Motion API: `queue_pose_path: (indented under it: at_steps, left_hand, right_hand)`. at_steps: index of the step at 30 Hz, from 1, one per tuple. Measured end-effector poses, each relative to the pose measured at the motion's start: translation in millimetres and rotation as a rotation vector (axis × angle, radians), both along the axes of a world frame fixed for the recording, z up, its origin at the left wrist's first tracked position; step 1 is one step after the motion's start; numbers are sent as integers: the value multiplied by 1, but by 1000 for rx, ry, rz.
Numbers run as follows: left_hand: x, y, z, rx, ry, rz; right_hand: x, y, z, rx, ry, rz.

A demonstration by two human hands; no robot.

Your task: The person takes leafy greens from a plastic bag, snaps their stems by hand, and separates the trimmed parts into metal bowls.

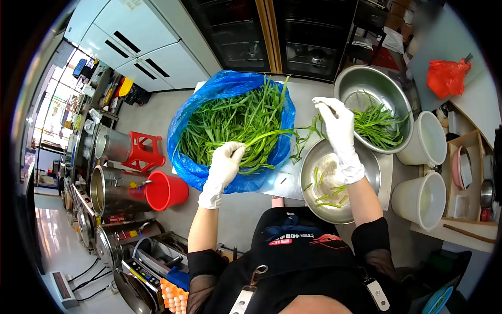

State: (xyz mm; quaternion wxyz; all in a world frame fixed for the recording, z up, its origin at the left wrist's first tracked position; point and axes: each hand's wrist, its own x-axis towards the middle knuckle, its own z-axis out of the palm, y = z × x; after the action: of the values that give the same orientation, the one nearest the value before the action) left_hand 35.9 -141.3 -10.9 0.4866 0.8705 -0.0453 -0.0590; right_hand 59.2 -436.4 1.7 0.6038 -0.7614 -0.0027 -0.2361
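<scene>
From here I see the left hand [226, 161] gripping green stems [265, 135] over the blue bag [235, 78]; whether the right hand [335, 121] holds any I can't tell

Glossy, crinkled plastic bag [188, 170]

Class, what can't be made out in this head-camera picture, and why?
Head view:
Crinkled blue plastic bag: bottom hidden by long green leafy stems.
White-gloved right hand: fingertips too small to tell whether they pinch anything.
Orange tray of eggs: cut off by the bottom edge.
</scene>
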Motion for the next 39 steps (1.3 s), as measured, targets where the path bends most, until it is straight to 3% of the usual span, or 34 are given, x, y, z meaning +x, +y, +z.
queue_pose_path:
  at_steps: [3,5,7,9,16,19,23,24,25,27,29,31,33,35,37,39]
  left_hand:
    - [-2,-6,8,-52,80,-21]
    - [-3,-9,9,-83,120,-38]
    - [-3,-13,13,-130,177,-54]
    - [-3,-18,16,-213,288,-74]
    - [-13,-21,18,-251,358,-209]
    - [-21,-34,23,-255,326,-157]
    - [-26,-51,13,-244,266,-183]
    - [-30,-61,13,-226,204,-205]
    - [-29,-67,7,-317,224,-232]
    - [-39,-88,7,-491,284,-228]
    - [-49,-106,-24,-581,308,-273]
    - [-58,-127,-61,-240,-24,-411]
    - [-73,-140,-54,58,-85,-422]
    - [-74,-133,-61,87,-304,-343]
    - [-68,-115,-43,85,-505,-255]
    - [-55,-74,-8,251,-684,-180]
  right_hand:
    - [-13,15,13,-370,-294,-121]
    - [-28,32,19,-391,-299,-58]
    - [-39,49,21,-693,-508,9]
    - [-50,69,5,-858,-517,145]
    - [-58,83,-23,-959,-500,215]
    - [-63,79,-22,-991,-436,195]
    - [-68,60,-20,-944,-471,117]
    - [-68,52,-24,-769,-520,113]
    - [-72,46,-27,-563,-416,132]
    - [-79,25,-43,-92,104,97]
    - [-69,-22,-41,83,188,49]
    - [-68,-64,-32,15,168,-51]
    - [-73,-87,-10,-217,167,-178]
    - [-73,-98,1,-317,-21,-209]
    - [-77,-104,-5,29,63,-78]
    - [-79,-106,-24,129,125,-41]
